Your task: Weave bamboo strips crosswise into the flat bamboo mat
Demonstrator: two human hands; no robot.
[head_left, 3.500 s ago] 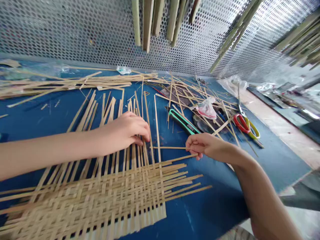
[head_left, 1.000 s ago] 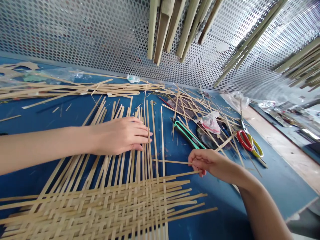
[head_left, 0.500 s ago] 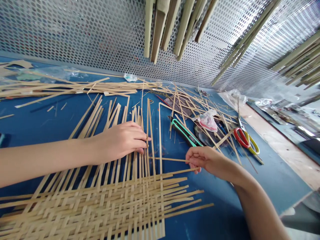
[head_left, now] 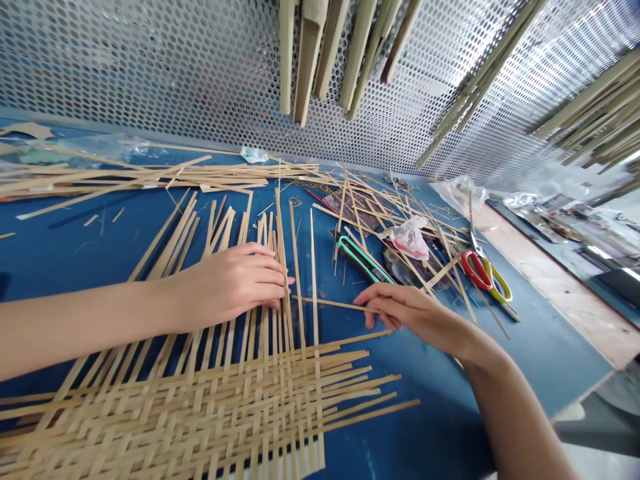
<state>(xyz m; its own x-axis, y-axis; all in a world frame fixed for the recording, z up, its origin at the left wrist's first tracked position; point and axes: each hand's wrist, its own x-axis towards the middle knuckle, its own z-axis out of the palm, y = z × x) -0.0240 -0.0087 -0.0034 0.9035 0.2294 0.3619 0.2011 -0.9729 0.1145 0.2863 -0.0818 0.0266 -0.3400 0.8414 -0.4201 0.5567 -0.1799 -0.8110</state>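
Observation:
A woven bamboo mat (head_left: 165,413) lies at the front left, with loose strip ends fanning out from its far and right sides. My left hand (head_left: 245,280) rests over the upright bamboo strips (head_left: 265,330), its fingers closed around a few of them near the mat's right end. To the right, my right hand (head_left: 400,307) pinches a thin crosswise bamboo strip (head_left: 335,305). That strip's left end reaches in among the rightmost upright strips, beyond the mat's woven edge. Its end inside my right hand is hidden by the fingers.
A green utility knife (head_left: 365,260) lies just beyond my right hand. Red-and-yellow scissors (head_left: 483,273) are further right. Loose strips (head_left: 200,175) and a crumpled plastic bag (head_left: 410,238) lie behind, before a perforated metal panel (head_left: 175,73) with hanging bamboo pieces (head_left: 305,67).
My left fingers have drawn an upright strip leftward, away from the two at the right. My right hand has shifted slightly left and loosened some fingers. The view has shifted a little.

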